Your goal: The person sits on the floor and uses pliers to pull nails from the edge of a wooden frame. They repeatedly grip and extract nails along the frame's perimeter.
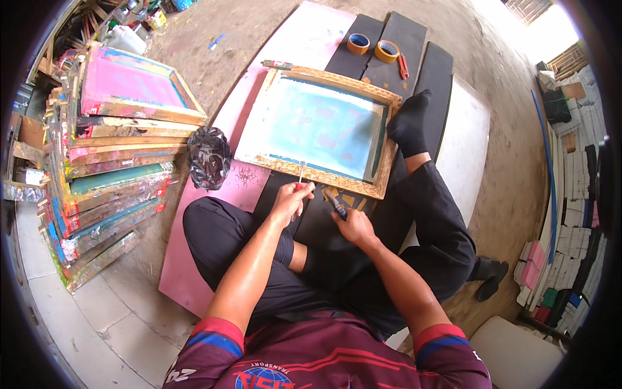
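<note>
Seated person works at the near rail of a wooden screen-printing frame (324,126) lying flat on a pink board (194,259).

Left hand (290,200) pinches a thin stick (300,172); right hand (353,223) grips a dark, blue-tipped tool (335,204). Risk: a slipped tip could puncture the taut, teal-stained mesh, or a foot shift could nudge the frame. Rough paint-crusted wood; crinkled black bag (208,157) just beside.
</note>
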{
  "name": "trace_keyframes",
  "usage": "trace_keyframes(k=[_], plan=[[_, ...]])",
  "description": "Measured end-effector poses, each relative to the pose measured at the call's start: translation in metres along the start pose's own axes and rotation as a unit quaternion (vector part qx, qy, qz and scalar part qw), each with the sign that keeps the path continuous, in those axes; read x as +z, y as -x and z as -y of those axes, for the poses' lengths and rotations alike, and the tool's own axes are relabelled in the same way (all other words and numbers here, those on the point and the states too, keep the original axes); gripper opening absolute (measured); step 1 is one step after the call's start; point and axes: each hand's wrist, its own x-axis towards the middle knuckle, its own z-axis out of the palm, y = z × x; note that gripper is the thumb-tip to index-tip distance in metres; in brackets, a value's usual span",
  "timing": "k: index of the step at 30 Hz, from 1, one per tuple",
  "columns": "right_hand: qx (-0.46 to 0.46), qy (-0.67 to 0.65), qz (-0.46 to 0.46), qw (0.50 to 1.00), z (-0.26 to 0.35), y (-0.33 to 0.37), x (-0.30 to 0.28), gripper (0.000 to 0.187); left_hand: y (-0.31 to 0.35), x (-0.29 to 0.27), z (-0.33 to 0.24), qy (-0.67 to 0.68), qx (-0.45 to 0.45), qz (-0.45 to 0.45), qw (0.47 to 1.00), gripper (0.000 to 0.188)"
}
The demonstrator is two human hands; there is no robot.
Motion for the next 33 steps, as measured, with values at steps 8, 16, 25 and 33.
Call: trace_keyframes(k=[8,16,25,33], plan=[[-0.113,0.015,0.017,0.993,0.022,0.007,0.008,0.054,0.012,-0.015,-0.010,0.074,-0.061,0.047,0.994,0.020],[-0.106,-0.176,0.170,0.964,0.021,-0.015,0.022,0.047,0.005,-0.068,-0.028,0.171,-0.025,-0.235,0.956,0.029],[-0.039,-0.311,0.128,0.941,-0.021,0.002,0.000,0.043,-0.012,-0.022,-0.010,-0.237,0.278,-0.228,0.902,0.020],[-0.031,-0.467,0.059,0.882,-0.046,0.004,-0.031,0.040,-0.005,0.083,-0.001,-0.548,0.282,-0.141,0.775,0.036]])
